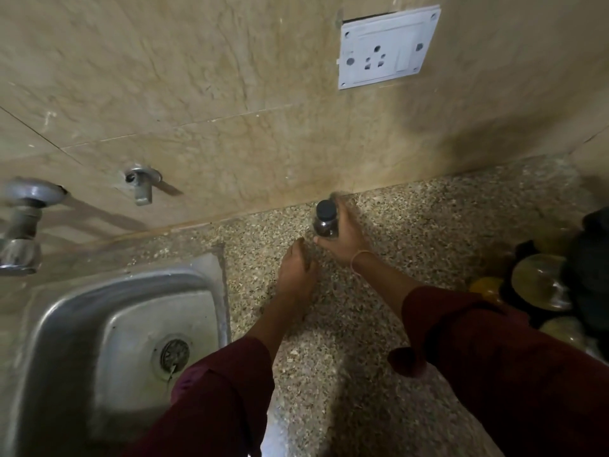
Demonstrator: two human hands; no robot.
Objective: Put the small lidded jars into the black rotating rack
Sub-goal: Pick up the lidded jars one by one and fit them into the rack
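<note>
the small clear black-lidded jar of dark contents (325,222) sat in the closed grip of the right hand (346,240), near the wall (230,127) above the speckled stone tabletop (329,324). the left hand (296,272) at 7 o'clock hung loose, empty. at 3 o'clock the black rotating rack (590,275) held yellowish-filled jars (540,278); this one wasn't yet in.

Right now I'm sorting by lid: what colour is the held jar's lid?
The lid is black, clearest in the head view.

It was a home kitchen; there was a metal sink (66,311), a speckled stone counter (412,232), and a wall plug socket (389,47).
</note>
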